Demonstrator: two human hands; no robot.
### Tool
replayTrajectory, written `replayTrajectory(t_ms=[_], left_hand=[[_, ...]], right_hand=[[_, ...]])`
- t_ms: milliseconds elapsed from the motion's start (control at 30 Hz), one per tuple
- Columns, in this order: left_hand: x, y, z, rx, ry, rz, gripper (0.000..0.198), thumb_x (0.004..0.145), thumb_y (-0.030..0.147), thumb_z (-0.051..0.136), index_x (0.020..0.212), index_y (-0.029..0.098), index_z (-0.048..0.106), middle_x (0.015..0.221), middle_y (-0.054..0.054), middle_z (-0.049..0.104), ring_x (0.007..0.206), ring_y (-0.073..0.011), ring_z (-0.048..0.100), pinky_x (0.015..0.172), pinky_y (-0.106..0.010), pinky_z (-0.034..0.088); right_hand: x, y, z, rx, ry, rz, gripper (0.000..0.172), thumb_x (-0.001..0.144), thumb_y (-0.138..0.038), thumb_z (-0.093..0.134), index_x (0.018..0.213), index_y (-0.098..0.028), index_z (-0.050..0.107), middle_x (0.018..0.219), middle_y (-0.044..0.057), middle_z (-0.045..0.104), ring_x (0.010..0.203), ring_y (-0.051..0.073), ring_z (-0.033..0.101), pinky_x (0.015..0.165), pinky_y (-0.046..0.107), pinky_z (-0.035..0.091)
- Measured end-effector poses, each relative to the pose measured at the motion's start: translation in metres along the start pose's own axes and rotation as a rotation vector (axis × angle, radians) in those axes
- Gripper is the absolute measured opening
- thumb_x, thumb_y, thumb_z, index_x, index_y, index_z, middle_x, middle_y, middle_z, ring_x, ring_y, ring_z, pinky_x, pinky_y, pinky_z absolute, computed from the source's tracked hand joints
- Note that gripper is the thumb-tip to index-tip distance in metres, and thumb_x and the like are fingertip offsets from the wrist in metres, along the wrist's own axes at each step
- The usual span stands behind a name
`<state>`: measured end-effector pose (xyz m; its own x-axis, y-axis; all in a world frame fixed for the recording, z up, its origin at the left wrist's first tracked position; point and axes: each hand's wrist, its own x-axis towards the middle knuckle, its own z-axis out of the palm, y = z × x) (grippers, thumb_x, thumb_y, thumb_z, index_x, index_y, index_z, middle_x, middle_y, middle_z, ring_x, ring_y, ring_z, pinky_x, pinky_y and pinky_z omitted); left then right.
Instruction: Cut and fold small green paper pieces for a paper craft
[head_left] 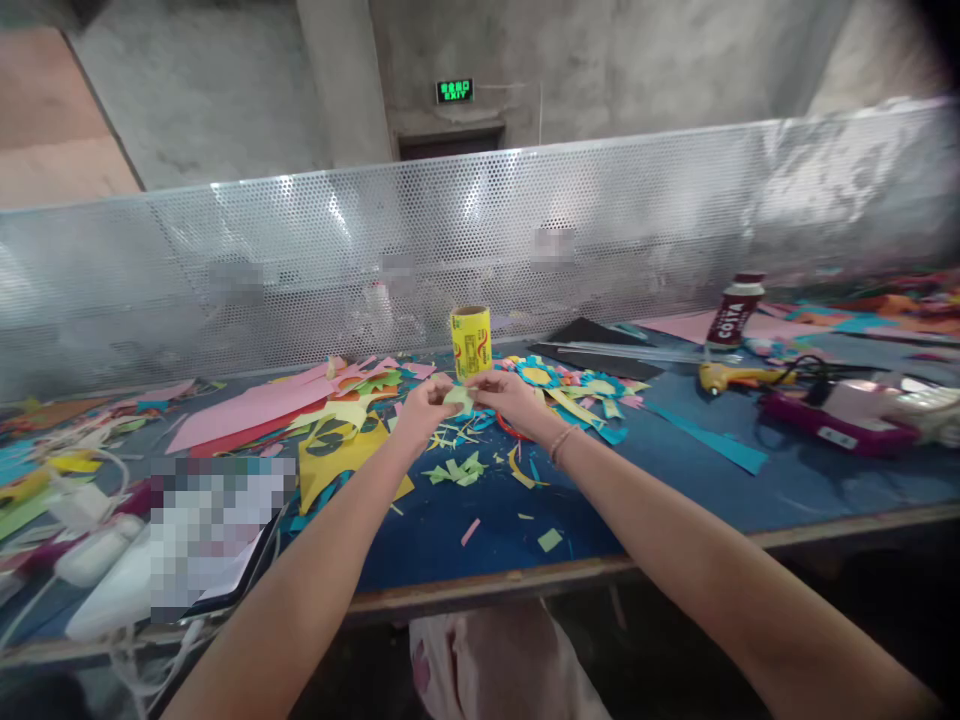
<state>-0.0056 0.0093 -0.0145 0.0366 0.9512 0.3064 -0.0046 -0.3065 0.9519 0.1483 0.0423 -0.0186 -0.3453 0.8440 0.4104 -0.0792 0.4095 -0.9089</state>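
Observation:
Between my two hands is a small piece of light green paper (460, 401), held above the blue table. My left hand (427, 405) pinches its left side, and my right hand (510, 400) has its fingertips on the right side. Right behind them stands a yellow printed roll (471, 342), upright. Below my hands lies a small pile of light green paper strips (456, 469). Blue and yellow paper flowers (538, 373) lie to the right of my right hand. A cut yellow sheet (330, 465) lies left of my left forearm.
Pink paper sheets (247, 412) lie at the left, near a tablet (217, 540) and white cables. To the right are a yellow glue gun (739, 378), a purple power strip (836, 422) and a dark bottle (735, 312). A perforated metal screen (322, 270) runs along the back.

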Motion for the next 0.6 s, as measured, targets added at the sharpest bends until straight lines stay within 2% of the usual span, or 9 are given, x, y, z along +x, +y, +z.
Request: replayTrajectory(t_ms=[133, 233, 400, 600], left_hand=[[-0.003, 0.006, 0.001, -0.117, 0.033, -0.096, 0.022, 0.053, 0.012, 0.067, 0.073, 0.014, 0.058, 0.069, 0.0, 0.061, 0.062, -0.0101, 0.056, 0.067, -0.028, 0.046], [-0.007, 0.011, 0.002, -0.198, 0.007, -0.138, 0.019, 0.056, 0.013, 0.066, 0.075, 0.015, 0.059, 0.069, -0.001, 0.062, 0.062, -0.0106, 0.058, 0.068, -0.029, 0.048], [-0.008, 0.013, 0.003, -0.22, -0.002, -0.096, 0.017, 0.057, 0.011, 0.063, 0.074, 0.014, 0.064, 0.076, -0.003, 0.065, 0.065, -0.0105, 0.059, 0.072, -0.029, 0.048], [-0.005, 0.007, 0.004, -0.16, 0.009, 0.006, 0.015, 0.059, 0.015, 0.063, 0.073, 0.014, 0.067, 0.074, -0.004, 0.067, 0.069, -0.0124, 0.061, 0.077, -0.032, 0.049]], right_hand=[[-0.002, -0.003, 0.002, 0.047, 0.018, 0.002, 0.017, 0.062, -0.028, 0.066, 0.074, -0.017, 0.066, 0.068, -0.001, 0.063, 0.059, 0.01, 0.057, 0.065, 0.028, 0.05], [-0.004, -0.009, 0.004, 0.04, 0.02, -0.006, 0.013, 0.061, -0.025, 0.065, 0.071, -0.017, 0.066, 0.065, -0.001, 0.062, 0.06, 0.01, 0.057, 0.067, 0.029, 0.05], [-0.007, -0.015, 0.007, 0.071, 0.027, 0.006, 0.008, 0.061, -0.023, 0.063, 0.067, -0.017, 0.063, 0.064, -0.002, 0.06, 0.061, 0.01, 0.057, 0.07, 0.029, 0.049], [-0.006, -0.015, 0.009, -0.038, 0.053, -0.033, 0.021, 0.062, -0.034, 0.066, 0.07, -0.016, 0.059, 0.067, 0.0, 0.059, 0.064, 0.011, 0.056, 0.066, 0.028, 0.048]])
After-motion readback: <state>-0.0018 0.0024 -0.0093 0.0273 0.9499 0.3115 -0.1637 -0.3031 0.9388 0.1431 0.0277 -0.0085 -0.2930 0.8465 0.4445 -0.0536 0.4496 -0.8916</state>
